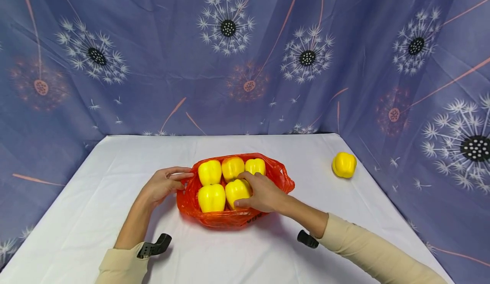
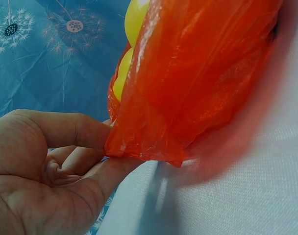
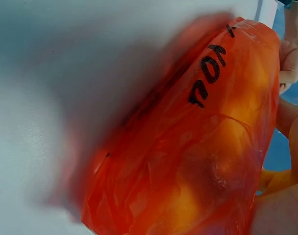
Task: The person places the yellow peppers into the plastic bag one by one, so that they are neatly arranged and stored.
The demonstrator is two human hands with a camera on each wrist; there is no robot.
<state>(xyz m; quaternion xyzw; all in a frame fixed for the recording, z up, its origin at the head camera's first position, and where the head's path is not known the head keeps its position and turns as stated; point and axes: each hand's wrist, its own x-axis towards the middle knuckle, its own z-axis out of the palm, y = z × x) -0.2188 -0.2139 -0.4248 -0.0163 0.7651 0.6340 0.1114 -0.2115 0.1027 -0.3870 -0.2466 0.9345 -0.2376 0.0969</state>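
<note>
A red plastic bag point(image 1: 229, 221) lies wide open on the table with several yellow bell peppers point(image 1: 212, 198) inside. My left hand point(image 1: 162, 185) pinches the bag's left edge; the left wrist view shows the red film point(image 2: 188, 83) between thumb and fingers. Over the bag's front middle, my right hand point(image 1: 265, 194) grips one yellow bell pepper point(image 1: 235, 190), thumb in front and fingers behind. In the right wrist view the bag's side point(image 3: 188, 152), with black lettering, hides most of that pepper.
Another yellow bell pepper point(image 1: 344, 165) sits apart near the right edge of the white-covered table point(image 1: 306, 156). A blue dandelion-print curtain point(image 1: 172, 63) hangs behind the table and along its sides.
</note>
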